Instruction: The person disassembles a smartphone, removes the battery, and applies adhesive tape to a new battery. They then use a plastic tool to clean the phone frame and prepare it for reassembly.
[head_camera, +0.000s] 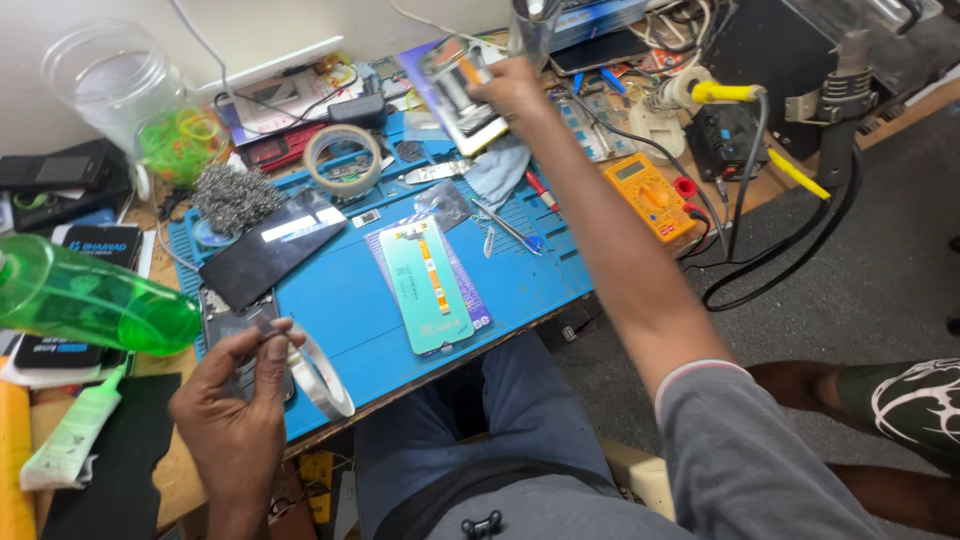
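My left hand (235, 405) grips a roll of thin adhesive tape (318, 372) at the near left edge of the blue work mat (340, 295). My right hand (512, 88) reaches far across the bench and holds a flat phone part in clear packaging (455, 92) at the mat's back edge. A phone screen panel (428, 283), pale green back up with an orange flex strip, lies in the middle of the mat. A black glass panel (270, 250) rests at the mat's left, and a dark phone body (222, 325) sits just above my left hand.
A green plastic bottle (85, 297) lies at the left, a white tube (75, 435) below it. A tape roll (343, 158), steel wool (235, 197), tweezers (508, 228), an orange multimeter (650, 195) and a soldering station (725, 135) with cables crowd the back. My knees are under the bench.
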